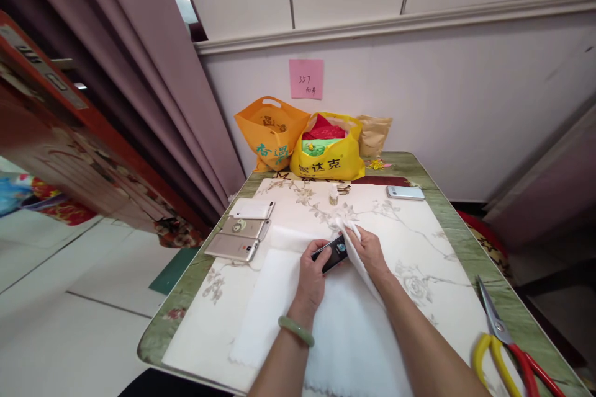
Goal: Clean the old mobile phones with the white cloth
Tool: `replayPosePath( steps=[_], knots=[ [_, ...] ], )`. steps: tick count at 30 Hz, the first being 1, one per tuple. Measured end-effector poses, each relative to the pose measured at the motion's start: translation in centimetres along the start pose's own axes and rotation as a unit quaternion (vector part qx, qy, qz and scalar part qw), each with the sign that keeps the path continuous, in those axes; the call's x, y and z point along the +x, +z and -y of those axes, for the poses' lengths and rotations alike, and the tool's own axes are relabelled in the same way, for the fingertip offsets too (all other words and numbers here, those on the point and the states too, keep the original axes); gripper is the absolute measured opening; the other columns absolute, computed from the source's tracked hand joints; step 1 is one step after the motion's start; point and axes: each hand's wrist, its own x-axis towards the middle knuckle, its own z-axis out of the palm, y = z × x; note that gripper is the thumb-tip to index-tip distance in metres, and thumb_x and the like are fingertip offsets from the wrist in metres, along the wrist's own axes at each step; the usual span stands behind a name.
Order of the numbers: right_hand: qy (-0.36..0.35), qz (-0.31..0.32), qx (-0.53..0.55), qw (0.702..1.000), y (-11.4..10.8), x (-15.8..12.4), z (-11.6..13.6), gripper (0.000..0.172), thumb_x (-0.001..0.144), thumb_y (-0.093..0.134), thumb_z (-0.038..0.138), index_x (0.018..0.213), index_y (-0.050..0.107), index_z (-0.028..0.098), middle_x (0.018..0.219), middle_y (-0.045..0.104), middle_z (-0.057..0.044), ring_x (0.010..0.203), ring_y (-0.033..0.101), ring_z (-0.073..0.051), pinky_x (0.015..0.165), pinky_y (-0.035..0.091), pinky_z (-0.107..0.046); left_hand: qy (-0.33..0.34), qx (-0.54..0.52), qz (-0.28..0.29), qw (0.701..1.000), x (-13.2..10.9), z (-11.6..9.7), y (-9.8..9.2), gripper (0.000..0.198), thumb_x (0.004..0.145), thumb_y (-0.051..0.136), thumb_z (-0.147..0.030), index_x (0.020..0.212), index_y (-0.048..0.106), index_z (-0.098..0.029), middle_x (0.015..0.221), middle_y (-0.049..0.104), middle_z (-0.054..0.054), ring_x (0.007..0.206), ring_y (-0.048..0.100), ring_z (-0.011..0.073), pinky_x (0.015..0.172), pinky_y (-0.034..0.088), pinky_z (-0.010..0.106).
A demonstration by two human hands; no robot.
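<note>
A dark smartphone (334,255) is gripped at its left end by my left hand (313,270), the thumb lying across its face. My right hand (370,251) pinches a bunched fold of a white cloth (354,335) against the phone's right end. The rest of that cloth spreads over the table below both forearms. A green bangle (296,330) circles my left wrist. Left of my hands several phones lie in a column, among them a white phone (251,208) and a gold phone (234,247). Beyond my hands stands a small bottle (334,195).
An orange bag (272,130) and a stuffed yellow bag (328,158) stand at the back, beside a brown paper pouch (374,135). A silver phone (405,193) lies far right. Scissors (499,327) with yellow and red handles rest near the right edge of the table (161,338).
</note>
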Motion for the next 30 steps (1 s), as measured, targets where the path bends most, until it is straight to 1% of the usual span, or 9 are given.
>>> replayPosePath(
  steps=[5,9,13,16,19,21,24,26,30],
  knots=[
    [-0.013,0.034,0.013,0.999,0.1,0.0,0.2,0.033,0.080,0.059,0.050,0.086,0.063,0.018,0.071,0.059,0.002,0.066,0.051,-0.015,0.060,0.040,-0.023,-0.009,-0.035,-0.019,0.999,0.1,0.1,-0.1,0.026,0.073,0.071,-0.035,0.092,0.061,-0.019,0.085,0.067,0.002,0.079,0.063,0.0179,0.073,0.052,0.033],
    [0.017,-0.025,0.037,0.999,0.3,0.1,-0.3,0.042,0.085,0.049,0.054,0.084,0.067,0.017,0.069,0.060,0.000,0.066,0.052,-0.016,0.061,0.041,-0.024,-0.013,-0.030,-0.001,0.999,0.2,0.1,-0.1,0.027,0.072,0.072,-0.033,0.090,0.062,-0.017,0.086,0.067,0.004,0.081,0.063,0.0196,0.073,0.051,0.034],
    [0.026,-0.069,0.067,0.995,-0.1,0.2,-1.1,0.044,0.088,0.042,0.048,0.112,0.065,0.019,0.097,0.066,-0.004,0.089,0.058,-0.021,0.078,0.044,-0.028,0.008,-0.084,-0.023,0.996,0.4,0.1,-0.2,0.024,0.075,0.070,-0.035,0.091,0.061,-0.019,0.091,0.066,0.003,0.087,0.060,0.0176,0.073,0.049,0.029],
    [0.010,-0.099,-0.011,0.995,-0.7,0.1,-1.3,0.042,0.087,0.042,0.043,0.117,0.064,0.023,0.109,0.063,-0.005,0.101,0.056,-0.023,0.088,0.040,-0.032,0.017,-0.103,-0.051,0.993,0.5,0.0,-0.3,0.024,0.078,0.067,-0.037,0.094,0.062,-0.020,0.091,0.064,0.000,0.084,0.057,0.0125,0.068,0.045,0.021],
    [0.038,-0.127,-0.097,0.986,-1.0,0.1,-1.4,0.043,0.088,0.036,0.042,0.113,0.067,0.026,0.102,0.062,-0.005,0.095,0.056,-0.022,0.086,0.040,-0.033,0.002,-0.089,-0.048,0.995,0.6,0.0,-0.3,0.027,0.076,0.070,-0.037,0.096,0.063,-0.020,0.093,0.064,0.001,0.082,0.056,0.0114,0.065,0.043,0.020],
    [0.045,-0.136,-0.096,0.985,-1.0,0.2,-1.5,0.044,0.087,0.036,0.044,0.111,0.067,0.024,0.101,0.062,-0.006,0.094,0.056,-0.022,0.086,0.040,-0.034,-0.004,-0.098,-0.051,0.994,0.6,0.0,-0.4,0.029,0.073,0.072,-0.034,0.096,0.063,-0.020,0.095,0.065,0.002,0.083,0.057,0.0120,0.067,0.044,0.021],
    [0.047,-0.161,-0.011,0.986,-1.1,0.4,-2.1,0.043,0.081,0.044,0.046,0.107,0.067,0.021,0.103,0.064,-0.006,0.097,0.056,-0.023,0.088,0.040,-0.033,-0.010,-0.125,-0.070,0.990,0.7,-0.1,-0.4,0.034,0.068,0.077,-0.029,0.098,0.063,-0.021,0.100,0.065,0.003,0.085,0.058,0.0134,0.071,0.047,0.025],
    [0.073,-0.189,0.060,0.977,-1.4,0.6,-2.8,0.043,0.076,0.051,0.047,0.104,0.067,0.019,0.099,0.065,-0.005,0.094,0.056,-0.023,0.085,0.041,-0.032,-0.012,-0.135,-0.072,0.988,0.6,-0.3,-0.5,0.038,0.066,0.078,-0.026,0.100,0.063,-0.022,0.103,0.064,0.003,0.086,0.059,0.0142,0.071,0.049,0.027],
    [0.161,-0.233,0.125,0.951,-2.0,0.8,-4.3,0.043,0.063,0.058,0.055,0.081,0.064,0.017,0.070,0.061,-0.001,0.070,0.054,-0.020,0.064,0.043,-0.029,-0.018,-0.140,-0.047,0.989,0.2,-0.7,-0.4,0.037,0.063,0.079,-0.024,0.097,0.064,-0.022,0.100,0.065,0.003,0.079,0.059,0.0135,0.062,0.049,0.025]
  ],
)
